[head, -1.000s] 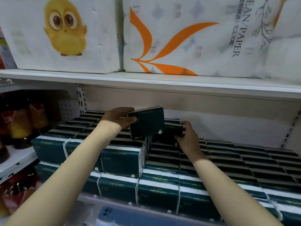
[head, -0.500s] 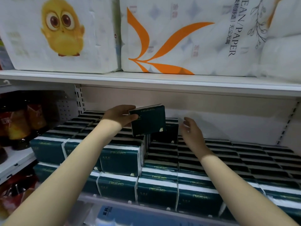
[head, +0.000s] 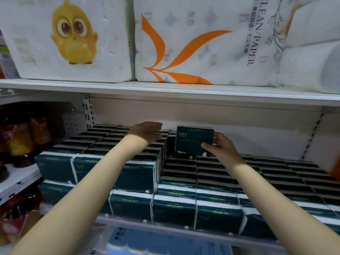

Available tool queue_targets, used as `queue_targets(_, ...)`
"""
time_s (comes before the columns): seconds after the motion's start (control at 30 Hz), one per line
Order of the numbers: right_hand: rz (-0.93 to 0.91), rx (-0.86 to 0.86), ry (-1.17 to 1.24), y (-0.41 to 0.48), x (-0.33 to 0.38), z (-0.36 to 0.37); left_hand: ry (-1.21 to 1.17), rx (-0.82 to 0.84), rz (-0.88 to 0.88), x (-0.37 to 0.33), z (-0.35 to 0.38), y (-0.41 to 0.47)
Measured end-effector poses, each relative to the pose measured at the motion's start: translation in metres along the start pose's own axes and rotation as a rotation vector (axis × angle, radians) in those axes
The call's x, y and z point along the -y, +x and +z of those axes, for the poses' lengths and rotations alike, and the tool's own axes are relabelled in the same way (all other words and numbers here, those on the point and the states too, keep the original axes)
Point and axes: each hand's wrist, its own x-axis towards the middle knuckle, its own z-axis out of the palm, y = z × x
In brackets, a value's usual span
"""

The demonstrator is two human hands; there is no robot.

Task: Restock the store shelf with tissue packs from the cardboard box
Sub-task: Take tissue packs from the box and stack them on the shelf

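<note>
My right hand (head: pixel 224 150) grips a boxy, plastic-wrapped green tissue pack (head: pixel 191 138) mid-frame; left hand (head: pixel 147 133) hangs open over stacked packs (head: pixel 139 175).

white roll pack (head: pixel 202 43) up top read "CLEAN/PAPER" sideways, plus chinese text; green tissue packs (head: pixel 173 210) said "COMFORTABLE" upside down; blue pack (head: pixel 156 243) below showed "250"

Shelf (head: pixel 117 220): dark-green tissue packs (head: pixel 173 208), seemingly two layers.
</note>
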Motion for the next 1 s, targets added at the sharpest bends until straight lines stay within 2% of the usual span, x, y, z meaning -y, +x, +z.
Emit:
queue_targets(0.2,0.067,-0.047,-0.249,0.0,-0.028,0.017,0.452,0.086,-0.006,0.019,-0.004,0.0)
queue_targets(0.3,0.036,-0.055,-0.381,0.002,-0.03,0.028,0.559,0.116,-0.038,0.023,-0.002,0.002)
queue_targets(0.43,0.056,-0.053,-0.396,0.005,-0.029,0.042,0.576,0.127,-0.053,0.028,0.0,0.002)
queue_targets(0.6,0.075,-0.035,-0.372,0.009,-0.032,0.054,0.519,0.053,-0.038,0.034,-0.001,-0.003)
queue_targets(0.73,0.027,0.004,-0.441,0.013,-0.037,0.056,0.348,-0.05,0.027,0.034,-0.003,-0.013)
queue_targets(1.0,-0.02,0.005,-0.477,0.014,-0.038,0.06,0.337,-0.094,0.071,0.025,-0.001,-0.021)
